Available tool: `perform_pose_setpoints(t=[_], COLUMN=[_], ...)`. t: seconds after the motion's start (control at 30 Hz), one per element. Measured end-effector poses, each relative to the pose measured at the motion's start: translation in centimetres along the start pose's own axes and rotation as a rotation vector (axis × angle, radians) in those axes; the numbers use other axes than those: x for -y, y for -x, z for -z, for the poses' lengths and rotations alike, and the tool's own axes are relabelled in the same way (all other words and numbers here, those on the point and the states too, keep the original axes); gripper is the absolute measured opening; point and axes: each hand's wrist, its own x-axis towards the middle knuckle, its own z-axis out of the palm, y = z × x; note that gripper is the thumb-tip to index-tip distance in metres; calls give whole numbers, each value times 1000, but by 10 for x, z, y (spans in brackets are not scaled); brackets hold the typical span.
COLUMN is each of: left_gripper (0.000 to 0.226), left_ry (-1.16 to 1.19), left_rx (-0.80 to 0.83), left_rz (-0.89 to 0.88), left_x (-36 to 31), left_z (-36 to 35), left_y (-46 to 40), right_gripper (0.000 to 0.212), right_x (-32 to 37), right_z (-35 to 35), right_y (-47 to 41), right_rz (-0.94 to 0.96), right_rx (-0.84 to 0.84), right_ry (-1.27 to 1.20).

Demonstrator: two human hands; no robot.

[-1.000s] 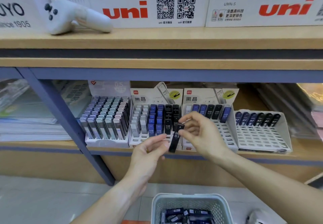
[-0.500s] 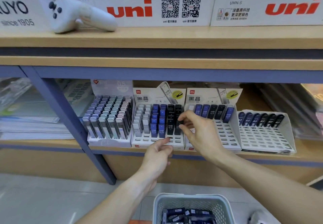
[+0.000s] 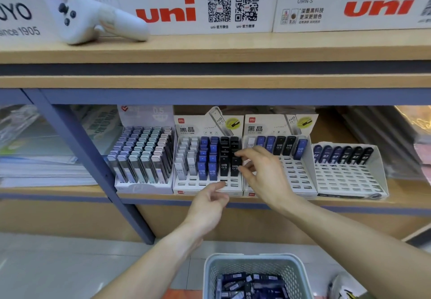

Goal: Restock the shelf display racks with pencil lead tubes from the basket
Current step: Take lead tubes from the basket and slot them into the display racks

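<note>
Head view, lower shelf (image 3: 396, 202).

Far left of both hands: rack of grey and pale-capped tubes (image 3: 143, 159), full, standing on the shelf.

Left hand (image 3: 207, 203): reaches up to the front edge of the second rack (image 3: 207, 184). Fingers (image 3: 220, 184) loosely curled, holding nothing; index tip at or just short of the empty front slots, contact cannot be told. Directly above these fingers, the rack carries white, blue and black tubes in columns.

Right hand (image 3: 263, 177): at the right edge of the same rack. Fingers (image 3: 243, 153) spread and slightly bent, thumb apart from index, nothing pinched. Just left of the fingertips, a black HB 0.5 tube (image 3: 235, 167) stands upright in the rightmost column; touching or just clear, cannot tell.

Behind and right of the right hand: third rack (image 3: 296, 177), one back row of tubes, slots below open. Further right: fourth rack (image 3: 347, 177), likewise.

Below both hands: grey basket (image 3: 254, 263) on the floor, holding loose tubes (image 3: 247, 284).
</note>
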Motion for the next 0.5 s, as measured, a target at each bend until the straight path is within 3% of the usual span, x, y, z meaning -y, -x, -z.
perform_pose_setpoints(t=[0.2,0.4,0.5], left_gripper=[35,32,41], left_ry=[-272,-704,-866], left_rx=[32,335,500], left_rz=[-203,-224,-178], left_x=[16,76,112], left_z=[-4,-23,-35], left_y=[17,40,44], right_gripper=[33,39,44], right_x=[1,-29,-48], right_z=[18,9,-7], right_y=[47,149,195], right_rz=[-52,-145,-262], right_rx=[178,687,840], right_ry=[42,36,39])
